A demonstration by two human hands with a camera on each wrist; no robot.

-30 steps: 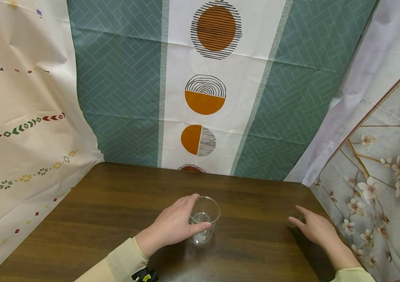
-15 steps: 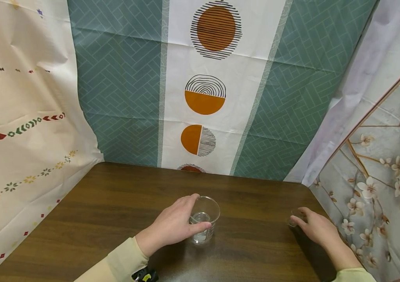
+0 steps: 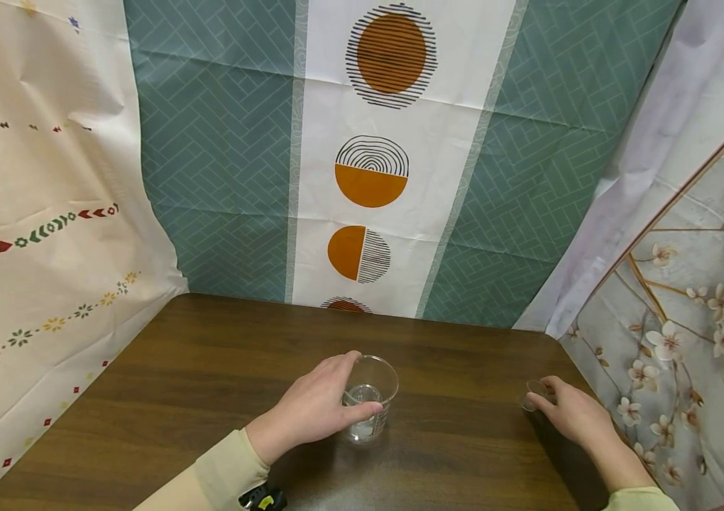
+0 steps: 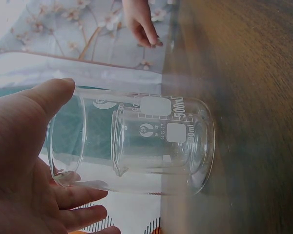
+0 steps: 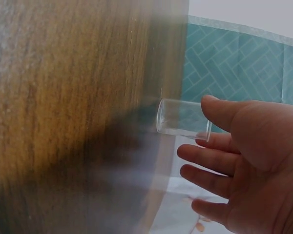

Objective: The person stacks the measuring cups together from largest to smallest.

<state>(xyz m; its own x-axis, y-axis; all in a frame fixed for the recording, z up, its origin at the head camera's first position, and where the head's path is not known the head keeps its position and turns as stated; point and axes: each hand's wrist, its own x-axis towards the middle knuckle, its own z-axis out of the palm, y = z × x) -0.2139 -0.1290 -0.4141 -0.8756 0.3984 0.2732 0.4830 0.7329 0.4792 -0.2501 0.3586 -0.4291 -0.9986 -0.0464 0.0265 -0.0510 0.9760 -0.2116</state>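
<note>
Near the middle of the table, my left hand (image 3: 307, 410) grips a large clear glass beaker (image 4: 98, 146) by its upper part, thumb on one side and fingers on the other. The beaker stands upright and bears 500 ml markings. A smaller marked glass beaker (image 4: 149, 156) sits nested inside it. Over at the table's right side, my right hand (image 3: 574, 415) pinches a small clear glass beaker (image 5: 183, 118) at its rim between thumb and index finger. Its other fingers (image 5: 207, 158) are spread apart. The small beaker stands on the table, partly hidden by the hand in the head view.
The dark wooden table (image 3: 221, 355) ends at a green and white patterned cloth (image 3: 221, 177) at the back. A cream cloth (image 3: 36, 284) hangs along the left, a floral cloth (image 3: 707, 369) along the right. A dark wristband (image 3: 264, 498) shows below the left sleeve.
My right hand has shifted slightly to the right and nearer, and more of the small beaker shows. The left hand and large beaker have stayed in place.
</note>
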